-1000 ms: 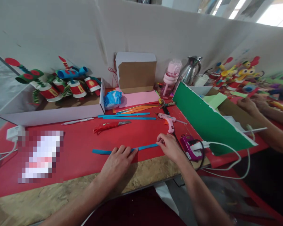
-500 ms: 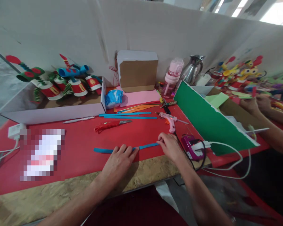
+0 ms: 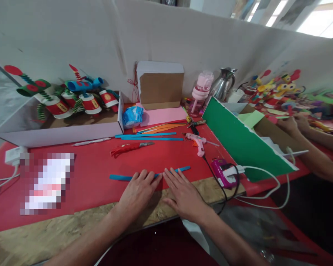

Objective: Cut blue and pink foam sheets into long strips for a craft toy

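Note:
A thin blue paper strip lies crosswise on the red table cover near its front edge. My left hand rests on the strip's middle, fingers slightly bent and pressing down from above. Just to its right, my right hand lies flat with fingers stretched out across the strip. Both ends of the strip show beyond my hands; the part under the fingers is hidden. Behind my hands are red-handled scissors, more blue strips and a pink hot glue gun.
A white box at left holds several paper-cup figures. A green panel stands at right, near a purple power block with cables. A pink bottle and steel jug stand behind. Another person's arms are at far right.
My right hand has let go of the strip's right end and moved left, flattening beside my left hand. My left hand has stayed in place on the strip.

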Motion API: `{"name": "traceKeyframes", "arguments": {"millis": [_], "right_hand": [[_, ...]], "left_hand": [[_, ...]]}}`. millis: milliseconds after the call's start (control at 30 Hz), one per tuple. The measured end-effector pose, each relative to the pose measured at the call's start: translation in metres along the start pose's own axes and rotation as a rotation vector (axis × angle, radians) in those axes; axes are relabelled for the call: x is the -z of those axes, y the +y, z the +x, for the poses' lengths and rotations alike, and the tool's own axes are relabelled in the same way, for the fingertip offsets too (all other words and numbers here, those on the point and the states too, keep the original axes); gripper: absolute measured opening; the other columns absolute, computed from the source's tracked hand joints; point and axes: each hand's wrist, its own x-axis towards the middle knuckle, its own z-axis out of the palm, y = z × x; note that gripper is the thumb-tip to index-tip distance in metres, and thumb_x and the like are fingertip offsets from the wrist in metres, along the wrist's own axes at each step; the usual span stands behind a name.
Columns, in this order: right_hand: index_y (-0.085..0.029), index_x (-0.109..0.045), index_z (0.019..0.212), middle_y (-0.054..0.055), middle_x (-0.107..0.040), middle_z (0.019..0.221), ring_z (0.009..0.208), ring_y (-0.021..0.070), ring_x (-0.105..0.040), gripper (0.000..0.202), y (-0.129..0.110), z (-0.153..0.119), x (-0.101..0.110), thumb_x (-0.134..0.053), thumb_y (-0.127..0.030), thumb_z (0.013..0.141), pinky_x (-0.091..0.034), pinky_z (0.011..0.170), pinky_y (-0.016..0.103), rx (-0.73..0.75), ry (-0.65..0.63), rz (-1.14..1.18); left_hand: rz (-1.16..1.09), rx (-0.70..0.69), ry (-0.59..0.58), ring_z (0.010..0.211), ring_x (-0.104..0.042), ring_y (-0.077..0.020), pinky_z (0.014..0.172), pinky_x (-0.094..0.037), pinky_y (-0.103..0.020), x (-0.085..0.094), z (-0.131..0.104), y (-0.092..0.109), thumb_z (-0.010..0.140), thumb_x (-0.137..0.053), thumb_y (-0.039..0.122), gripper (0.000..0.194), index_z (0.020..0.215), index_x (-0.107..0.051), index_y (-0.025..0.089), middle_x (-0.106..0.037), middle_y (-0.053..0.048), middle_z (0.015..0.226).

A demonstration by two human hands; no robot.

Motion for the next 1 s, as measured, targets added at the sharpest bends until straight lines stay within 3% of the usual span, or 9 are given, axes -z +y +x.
{"name": "traceKeyframes", "arguments": {"millis": [200, 433, 533, 600, 700, 800, 900, 1000], "right_hand": [[-0.017, -0.028, 0.153, 0.009, -0.029, 0.159, 0.149, 0.0268, -0.019, 0.068, 0.016, -0.002, 0.010, -0.044, -0.052, 0.097, -0.023, 0.121, 0.050, -0.050, -0.084, 0.005], [-0.013, -0.035, 0.151, 0.014, -0.033, 0.156, 0.147, 0.0288, -0.025, 0.064, 0.046, -0.008, 0.019, -0.038, -0.050, 0.099, -0.026, 0.119, 0.055, -0.221, -0.007, -0.040], [-0.014, -0.042, 0.147, 0.015, -0.043, 0.151, 0.144, 0.0294, -0.031, 0.061, 0.031, 0.019, 0.023, -0.033, -0.051, 0.100, -0.022, 0.119, 0.056, -0.213, 0.108, 0.039], [-0.017, -0.042, 0.148, 0.011, -0.041, 0.152, 0.145, 0.0263, -0.030, 0.061, 0.011, 0.049, 0.018, -0.025, -0.051, 0.101, -0.019, 0.121, 0.053, -0.144, 0.164, 0.250], [-0.023, -0.043, 0.148, 0.005, -0.041, 0.154, 0.145, 0.0207, -0.030, 0.069, -0.017, 0.094, 0.001, -0.003, -0.055, 0.100, -0.026, 0.120, 0.048, -0.197, 0.156, 0.708], [-0.027, -0.043, 0.147, 0.002, -0.041, 0.154, 0.147, 0.0198, -0.026, 0.067, -0.029, 0.116, -0.019, -0.006, -0.058, 0.099, -0.018, 0.122, 0.049, -0.228, 0.157, 0.848], [-0.027, -0.049, 0.141, 0.004, -0.045, 0.151, 0.148, 0.0222, -0.023, 0.056, -0.029, 0.115, -0.027, -0.026, -0.057, 0.100, -0.010, 0.122, 0.052, -0.117, 0.141, 0.734], [-0.025, -0.057, 0.127, 0.007, -0.048, 0.149, 0.148, 0.0263, -0.023, 0.042, -0.030, 0.110, -0.022, -0.045, -0.049, 0.096, -0.009, 0.121, 0.056, -0.072, 0.082, 0.615]], "left_hand": [[0.020, -0.004, 0.009, 0.096, -0.056, -0.0245, 0.081, -0.043, -0.038, 0.002, -0.002, 0.000, 0.092, -0.046, 0.011, 0.045, 0.136, -0.049, 0.022, -0.064, -0.008, 0.106], [0.002, 0.017, 0.003, 0.097, -0.056, -0.0240, 0.083, -0.043, -0.038, 0.005, -0.014, -0.007, 0.093, -0.044, 0.009, 0.046, 0.138, -0.047, 0.020, -0.063, -0.008, 0.108], [-0.007, 0.036, 0.004, 0.096, -0.056, -0.0241, 0.083, -0.044, -0.039, 0.008, -0.012, -0.003, 0.094, -0.044, 0.012, 0.041, 0.134, -0.051, 0.018, -0.064, -0.008, 0.104], [-0.034, 0.044, 0.004, 0.095, -0.057, -0.0239, 0.083, -0.044, -0.039, 0.010, -0.008, 0.001, 0.095, -0.045, 0.015, 0.032, 0.124, -0.058, 0.018, -0.065, -0.008, 0.102], [-0.083, 0.027, 0.023, 0.095, -0.057, -0.0229, 0.090, -0.042, -0.041, 0.011, -0.010, 0.001, 0.095, -0.044, 0.015, 0.024, 0.102, -0.067, 0.018, -0.066, -0.007, 0.099], [-0.141, 0.022, 0.144, 0.096, -0.056, -0.0217, 0.100, -0.037, -0.042, 0.014, -0.029, -0.016, 0.094, -0.043, 0.014, 0.027, 0.105, -0.067, 0.019, -0.066, -0.006, 0.097], [-0.209, 0.252, 0.326, 0.102, -0.053, -0.0242, 0.093, -0.040, -0.043, 0.017, -0.054, -0.047, 0.095, -0.045, 0.020, 0.031, 0.121, -0.062, 0.024, -0.065, -0.007, 0.108], [-0.261, 0.494, 0.332, 0.102, -0.050, -0.0276, 0.083, -0.042, -0.042, 0.015, -0.069, -0.072, 0.092, -0.054, 0.034, 0.032, 0.122, -0.061, 0.025, -0.064, -0.009, 0.108]]}}
